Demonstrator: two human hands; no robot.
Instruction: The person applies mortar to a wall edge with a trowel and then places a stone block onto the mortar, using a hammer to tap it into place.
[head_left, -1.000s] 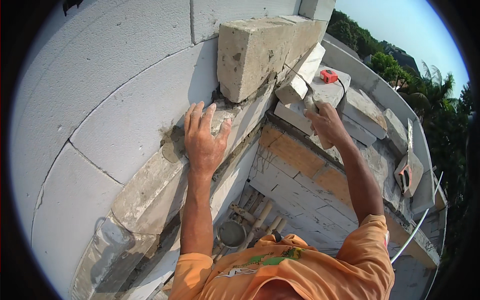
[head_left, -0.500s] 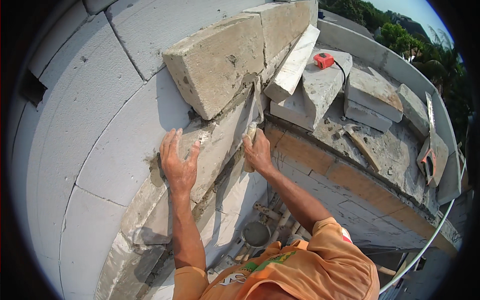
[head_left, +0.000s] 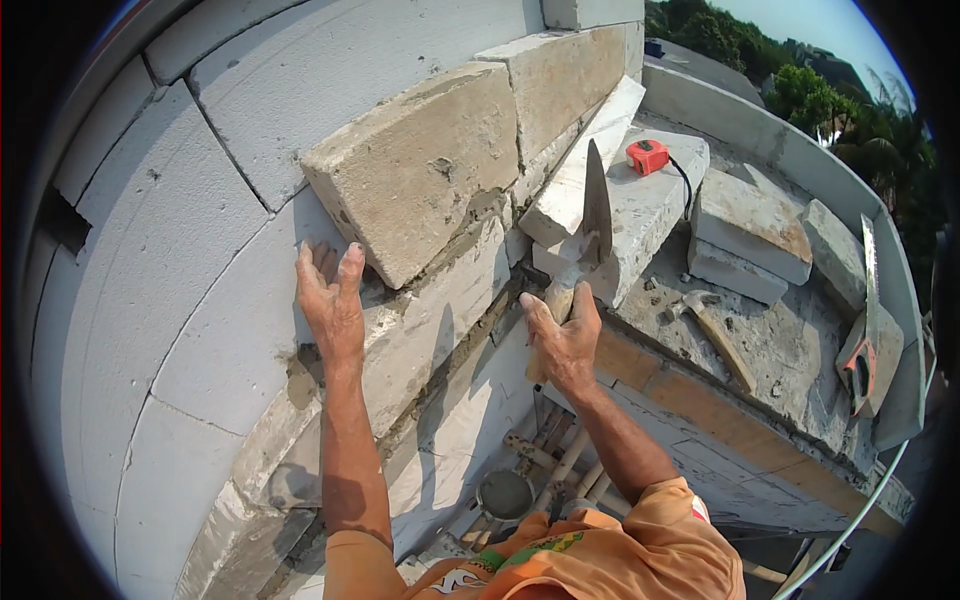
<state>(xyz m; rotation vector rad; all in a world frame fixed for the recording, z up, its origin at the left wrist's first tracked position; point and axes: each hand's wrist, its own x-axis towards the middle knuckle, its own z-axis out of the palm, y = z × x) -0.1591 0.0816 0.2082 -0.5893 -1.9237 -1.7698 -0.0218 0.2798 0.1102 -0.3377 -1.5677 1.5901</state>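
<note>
My right hand (head_left: pixel 566 345) grips the handle of a trowel (head_left: pixel 597 205), its blade pointing up in front of a white block strip. At the lower left corner of a tan block (head_left: pixel 430 165) is my left hand (head_left: pixel 333 315), thumb and fingers apart. The thumb is right beside the block's end; whether it touches I cannot tell. That block rests on a mortar joint above a lower course of grey blocks (head_left: pixel 430 300). Wet mortar (head_left: pixel 302 378) is smeared on the wall left of my left wrist.
A curved white block wall (head_left: pixel 230 290) rises on the left. The ledge at right holds a red tape measure (head_left: pixel 647 156), loose blocks (head_left: pixel 750 222), a hammer (head_left: pixel 722 338) and a handsaw (head_left: pixel 868 310). Below me are a round bucket (head_left: pixel 505 494) and poles (head_left: pixel 568 468).
The trowel has come away from the mortar joint by the tan block and swung right, blade now upright. My left hand has shifted up and left, to the block's corner.
</note>
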